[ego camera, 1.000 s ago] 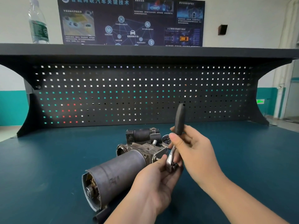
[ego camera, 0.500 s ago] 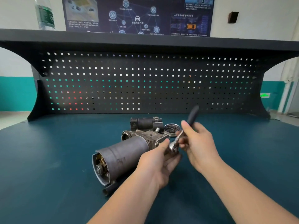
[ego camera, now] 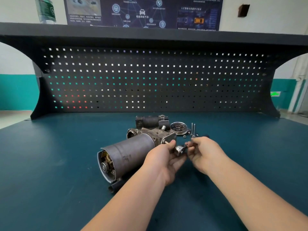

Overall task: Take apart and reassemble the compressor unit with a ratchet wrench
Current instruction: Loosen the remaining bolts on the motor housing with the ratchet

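Grey metal makes up the compressor unit (ego camera: 131, 154), lying on its side near the middle of the green bench top (ego camera: 50, 164), its open end facing seven o'clock. At its three o'clock side the ratchet wrench (ego camera: 180, 150) shows only its shiny head between the two hands. The left hand (ego camera: 164, 157) pinches that head between thumb and fingers; the right hand (ego camera: 204, 152) is curled round the handle, which is now hidden. A second ago the handle stood upright; since then it has swung down toward three o'clock, which reads as one stroke on a bolt at the unit's housing. Whether that stroke loosens or tightens cannot be told. At one o'clock from the unit lie a round cover (ego camera: 179, 128), two long bolts (ego camera: 193, 129) and small nuts, so it is partly apart. Beyond, the wall poster (ego camera: 143, 12) carries Chinese writing too blurred to read, and the bottle (ego camera: 45, 10) label is unreadable.
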{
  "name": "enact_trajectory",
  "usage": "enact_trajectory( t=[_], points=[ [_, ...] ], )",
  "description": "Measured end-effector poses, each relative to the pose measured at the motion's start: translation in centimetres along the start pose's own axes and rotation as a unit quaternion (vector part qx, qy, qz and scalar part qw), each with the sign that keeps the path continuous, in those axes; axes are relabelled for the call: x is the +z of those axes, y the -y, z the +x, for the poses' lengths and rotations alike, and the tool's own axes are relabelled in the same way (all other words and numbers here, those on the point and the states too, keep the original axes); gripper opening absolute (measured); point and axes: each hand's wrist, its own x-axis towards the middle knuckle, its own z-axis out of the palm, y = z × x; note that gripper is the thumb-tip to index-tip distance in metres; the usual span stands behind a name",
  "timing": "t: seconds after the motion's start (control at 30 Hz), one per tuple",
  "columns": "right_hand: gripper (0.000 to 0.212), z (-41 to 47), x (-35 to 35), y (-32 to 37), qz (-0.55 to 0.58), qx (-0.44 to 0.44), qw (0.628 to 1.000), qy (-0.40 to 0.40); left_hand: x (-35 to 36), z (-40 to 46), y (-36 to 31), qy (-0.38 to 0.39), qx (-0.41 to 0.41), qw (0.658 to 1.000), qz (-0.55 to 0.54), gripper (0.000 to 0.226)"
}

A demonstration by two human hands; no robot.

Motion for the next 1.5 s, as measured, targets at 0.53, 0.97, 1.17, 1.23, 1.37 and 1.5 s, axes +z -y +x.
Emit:
enact_trajectory(
  t=[0.53, 0.97, 1.17, 1.23, 1.37, 1.5],
  points=[
    [0.016, -2.2, 0.3, 0.7, -0.36, -0.434, 0.8, 0.205, 0.1, -0.3, 0.0, 0.012, -0.001, 1.0, 0.008, 0.019],
    [0.01, -1.0, 0.0, 1.1, -0.235, -0.275, 0.923, 0.129, -0.2, 0.5, 0.7, -0.005, 0.006, 1.0, 0.016, 0.015],
    [0.021, -3.1, 0.3, 0.3, -0.424, -0.47, 0.742, 0.223, -0.3, 0.0, 0.7, 0.019, 0.017, 1.0, -0.01, 0.025],
    [0.018, -3.4, 0.5, 0.3, -0.384, -0.447, 0.78, 0.211, -0.3, -0.1, 0.6, 0.012, 0.01, 1.0, -0.026, 0.025],
    [0.008, -3.1, 0.7, 0.9, -0.3, -0.377, 0.86, 0.165, -0.3, 0.1, 0.7, -0.007, 0.013, 0.999, -0.047, 0.013],
    [0.011, -1.8, 0.5, 0.9, -0.198, -0.266, 0.936, 0.119, -0.4, 0.1, 0.9, -0.034, 0.027, 0.998, -0.05, 0.009]
  ],
)
